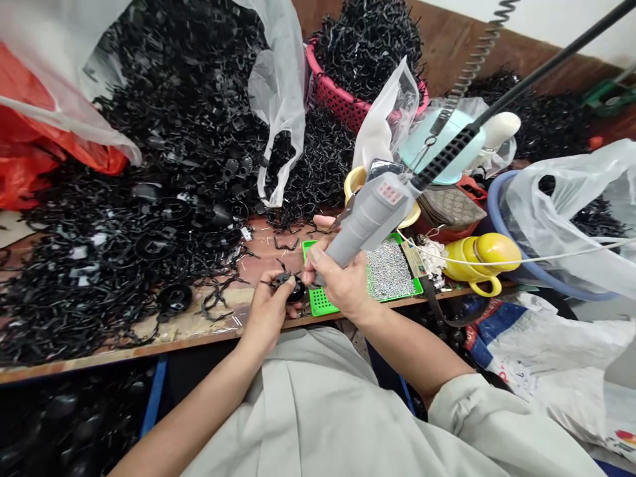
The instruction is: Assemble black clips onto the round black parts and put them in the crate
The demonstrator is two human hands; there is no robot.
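Note:
My left hand [268, 301] is closed around a small round black plastic part [292, 286], with the thumb across its top, at the front edge of the bench. In my right hand [342, 278] is a grey electric screwdriver [370, 215], tilted so its front end points down and left toward the black part. My fingers hide its tip, so I cannot tell whether it touches the part. Just right of and partly behind my right hand lies a bright green tray [322, 301] holding many small silvery screws [390, 268].
Heaped black plastic parts [189, 99] cover the left and back. A pink basket [342, 99] of black pieces stands behind. A coiled cord [470, 66] hangs above the screwdriver's black cable [541, 76]. Rightward are a yellow cup [460, 255] and a blue basin [541, 265].

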